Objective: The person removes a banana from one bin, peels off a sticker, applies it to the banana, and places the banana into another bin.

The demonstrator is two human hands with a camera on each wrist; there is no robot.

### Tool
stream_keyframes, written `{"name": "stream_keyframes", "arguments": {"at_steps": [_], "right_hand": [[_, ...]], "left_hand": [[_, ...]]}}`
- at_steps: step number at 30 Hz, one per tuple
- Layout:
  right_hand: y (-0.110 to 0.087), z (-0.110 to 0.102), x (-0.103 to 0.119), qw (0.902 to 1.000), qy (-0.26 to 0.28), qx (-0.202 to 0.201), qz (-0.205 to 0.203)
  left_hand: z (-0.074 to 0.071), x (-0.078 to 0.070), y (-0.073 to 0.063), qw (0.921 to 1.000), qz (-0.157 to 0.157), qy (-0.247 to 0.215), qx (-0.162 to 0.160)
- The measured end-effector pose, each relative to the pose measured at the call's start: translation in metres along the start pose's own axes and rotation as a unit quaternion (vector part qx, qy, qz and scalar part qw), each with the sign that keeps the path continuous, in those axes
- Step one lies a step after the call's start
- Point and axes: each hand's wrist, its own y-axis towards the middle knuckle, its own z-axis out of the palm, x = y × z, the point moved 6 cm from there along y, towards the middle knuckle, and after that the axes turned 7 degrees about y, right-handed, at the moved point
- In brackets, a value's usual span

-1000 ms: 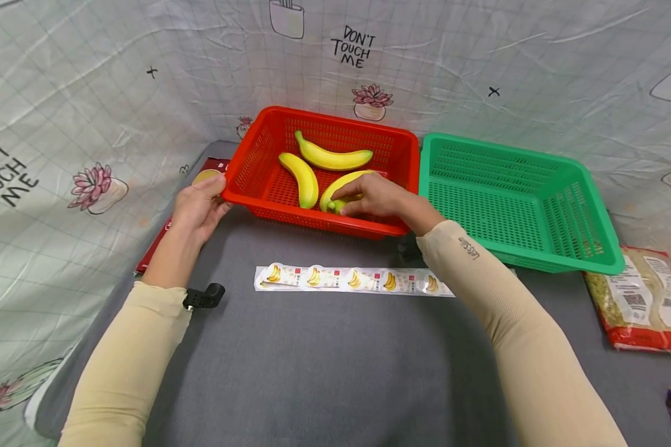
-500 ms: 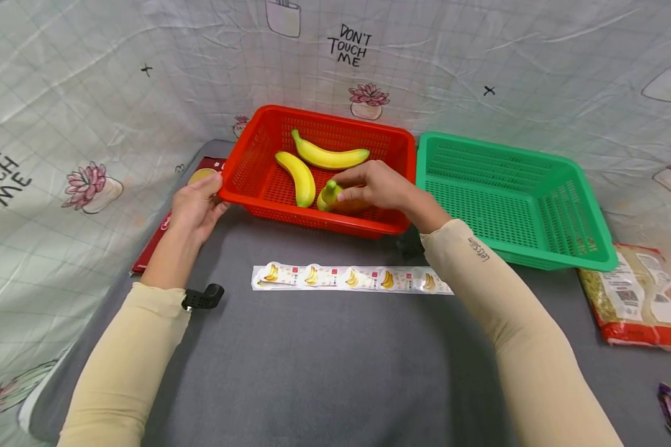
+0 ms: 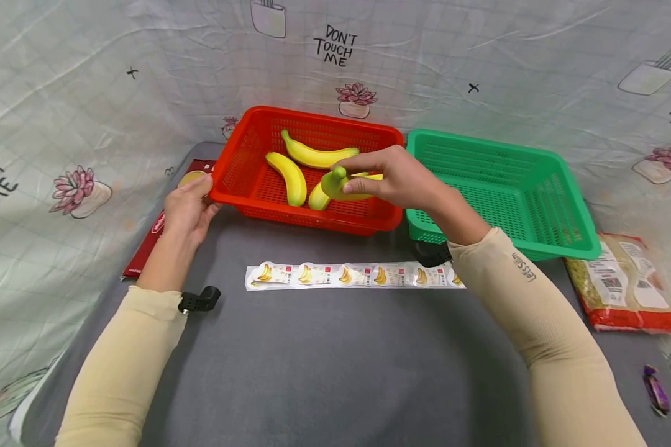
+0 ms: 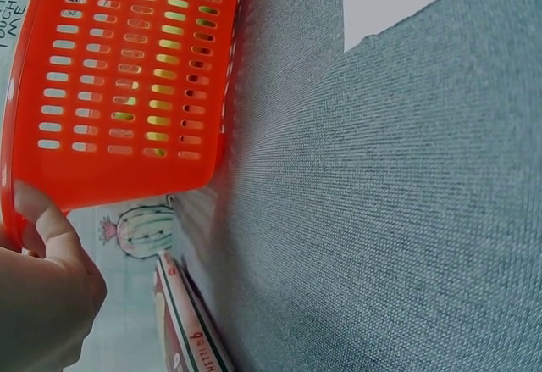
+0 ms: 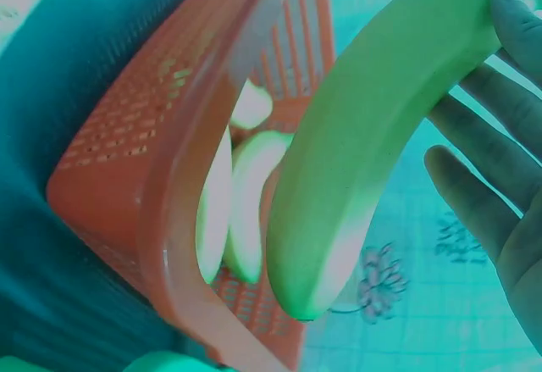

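Observation:
My right hand (image 3: 405, 180) pinches a yellow banana (image 5: 373, 126) near its stem end, thumb on one side and fingers on the other. That banana is held above the red basket (image 3: 307, 218). Inside lie a banana along the back (image 3: 319, 156), another on the left (image 3: 288, 179) and a third (image 3: 317, 197), partly hidden by the held one. At the basket's front left corner, my left hand (image 3: 186, 203) grips the rim; the left wrist view shows its fingers (image 4: 52, 224) curled at the rim.
Right of the red basket stands a green basket (image 3: 587, 249). A strip of banana stickers (image 3: 335, 276) lies in front on the grey table (image 3: 335, 366). A dark red box (image 3: 145, 251) is at left, a red-edged bag (image 3: 620, 282) and a small purple wrapper (image 3: 656, 391) at right.
My right hand has lifted a banana up out of the red basket, uncovering another beneath it. My left hand keeps its place on the rim. The head view has turned slightly right.

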Motion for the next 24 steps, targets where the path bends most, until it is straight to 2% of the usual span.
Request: {"name": "stream_keyframes", "arguments": {"at_steps": [5,11,19,24], "right_hand": [[-0.028,0.004,0.023,0.9984,-0.018,0.005,-0.053],[-0.064,0.02,0.037,0.9955,-0.025,0.016,-0.09],[-0.11,0.055,0.035,0.9943,-0.021,0.031,-0.1],[-0.133,0.083,0.026,0.9949,-0.014,0.045,-0.089]], "left_hand": [[0.0,0.0,-0.002,0.9999,-0.003,-0.012,-0.005],[0.0,0.0,-0.003,0.9999,-0.005,-0.008,-0.011],[0.001,0.001,-0.003,0.9999,-0.004,-0.008,-0.006],[0.002,0.002,-0.004,0.9999,0.002,-0.015,-0.002]]}}
